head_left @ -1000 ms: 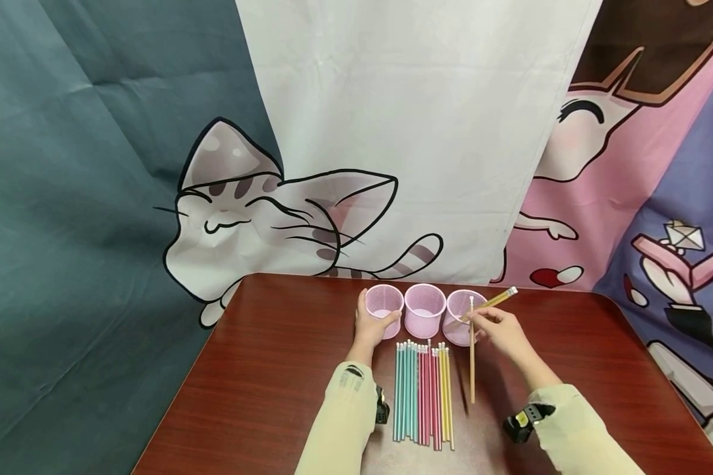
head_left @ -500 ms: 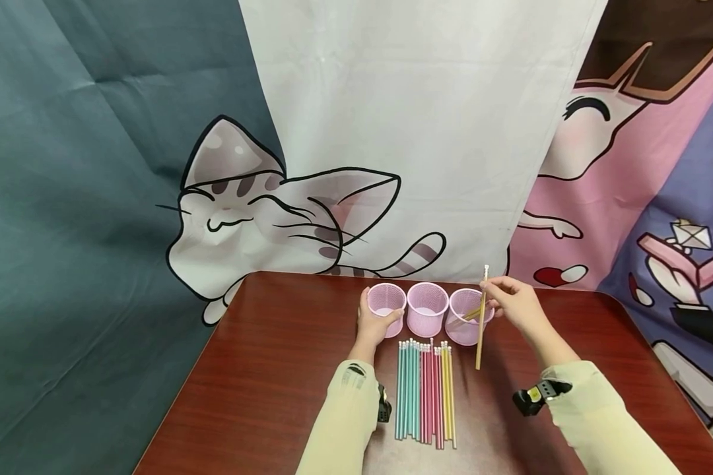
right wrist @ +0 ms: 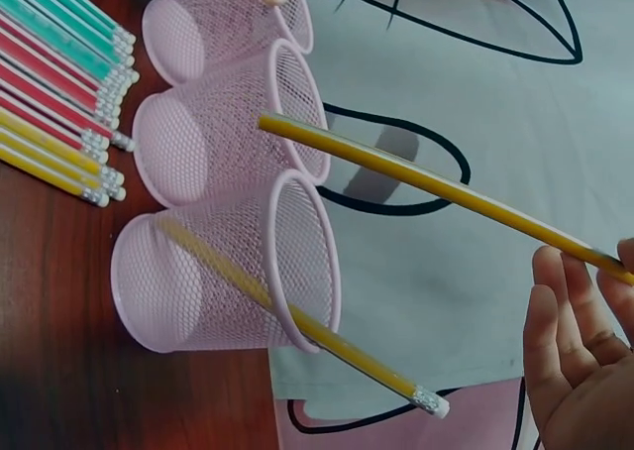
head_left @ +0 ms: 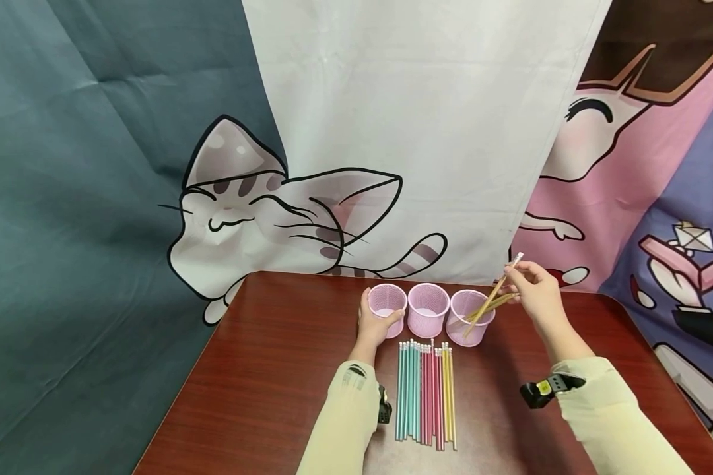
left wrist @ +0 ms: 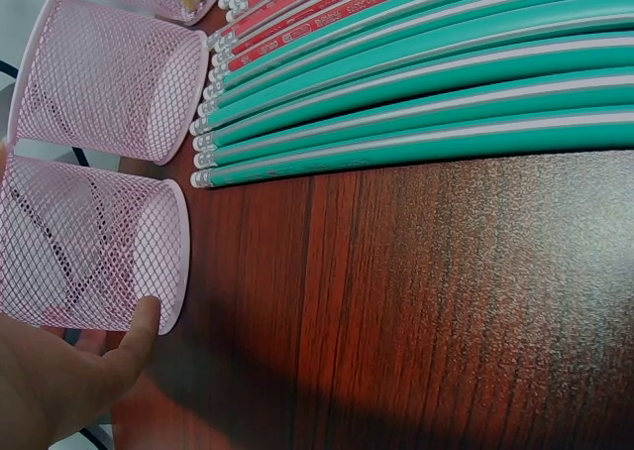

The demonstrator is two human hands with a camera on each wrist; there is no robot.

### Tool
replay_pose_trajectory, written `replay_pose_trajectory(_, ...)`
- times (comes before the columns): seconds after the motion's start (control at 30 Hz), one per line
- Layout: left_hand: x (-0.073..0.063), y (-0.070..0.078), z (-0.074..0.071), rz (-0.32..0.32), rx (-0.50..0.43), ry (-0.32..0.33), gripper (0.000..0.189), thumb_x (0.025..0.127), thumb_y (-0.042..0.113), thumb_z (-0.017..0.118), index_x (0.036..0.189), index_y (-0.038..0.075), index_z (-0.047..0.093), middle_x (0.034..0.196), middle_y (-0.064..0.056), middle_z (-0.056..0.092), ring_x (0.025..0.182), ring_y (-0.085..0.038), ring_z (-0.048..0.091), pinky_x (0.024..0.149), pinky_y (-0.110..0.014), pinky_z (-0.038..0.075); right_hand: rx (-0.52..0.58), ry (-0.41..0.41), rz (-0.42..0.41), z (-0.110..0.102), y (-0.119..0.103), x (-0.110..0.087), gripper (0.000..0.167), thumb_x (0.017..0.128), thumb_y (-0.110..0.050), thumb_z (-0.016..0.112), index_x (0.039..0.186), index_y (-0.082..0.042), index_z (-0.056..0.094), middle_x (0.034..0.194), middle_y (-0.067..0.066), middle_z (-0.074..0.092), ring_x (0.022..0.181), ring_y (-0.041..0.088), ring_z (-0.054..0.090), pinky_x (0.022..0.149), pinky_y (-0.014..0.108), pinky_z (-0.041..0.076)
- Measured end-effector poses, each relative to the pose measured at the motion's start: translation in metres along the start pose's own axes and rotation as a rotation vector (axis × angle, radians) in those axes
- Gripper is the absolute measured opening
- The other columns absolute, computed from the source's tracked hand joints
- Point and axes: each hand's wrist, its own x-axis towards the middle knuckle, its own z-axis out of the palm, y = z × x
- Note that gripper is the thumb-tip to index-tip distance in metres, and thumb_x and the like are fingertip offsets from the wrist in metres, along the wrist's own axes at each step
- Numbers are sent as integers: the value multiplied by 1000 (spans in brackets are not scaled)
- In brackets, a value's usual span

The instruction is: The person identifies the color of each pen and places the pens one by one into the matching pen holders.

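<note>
My right hand (head_left: 537, 293) pinches a yellow pencil (right wrist: 426, 180) near its eraser end. The pencil slants down to the left, its lower end overlapping the right pink mesh pencil cup (right wrist: 198, 301) in the head view. Inside that cup another yellow pencil (right wrist: 371, 366) leans against the rim, eraser end sticking out. My left hand (head_left: 373, 326) grips the left mesh cup (left wrist: 79, 252), its thumb on the front and fingers round the left side. Between them stands the middle mesh cup (head_left: 426, 324), with no pencils in it.
In front of the cups lies a row of teal pencils (head_left: 408, 392), red pencils (head_left: 431, 396) and yellow pencils (head_left: 449, 396), erasers toward the cups. The brown table (head_left: 273, 369) ends just behind the cups at a printed cloth (head_left: 428, 132).
My right hand has moved right and up with the yellow pencil, which has gone from upright beside the right cup to slanting over it. The left hand has stayed on its cup.
</note>
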Motion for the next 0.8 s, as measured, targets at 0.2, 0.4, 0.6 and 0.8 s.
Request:
replay_pose_trajectory(0.2,1,-1,1,-3,10,-3,95,63,19,85,141,18,31,136,-20,38,121,-38,40,99,-49,32,111,36,-6,-5,-1,1,7,89,-12,62,93,-9,57,74,-6,64,54,12,64,46,21,50)
replay_pose_trajectory(0.4,1,-1,1,-2,12,-3,95,63,19,85,141,18,31,135,-21,38,121,-38,40,99,-49,33,88,70,11,-8,-2,2,10,89,-16,61,91,-10,54,73,-9,63,54,7,63,47,20,50)
replay_pose_trajectory(0.6,1,-1,0,5,11,-5,95,63,20,86,141,18,31,135,-21,38,120,-38,41,99,-48,33,89,106,0,-10,-1,1,10,89,-15,62,90,-10,54,71,-7,62,55,5,62,48,21,51)
replay_pose_trajectory(0.8,0,-1,0,-2,21,-6,95,63,20,86,141,19,31,134,-21,38,119,-37,41,98,-49,33,38,153,-14,-12,7,-1,7,89,-14,62,88,-10,56,71,-9,61,59,3,60,49,22,51)
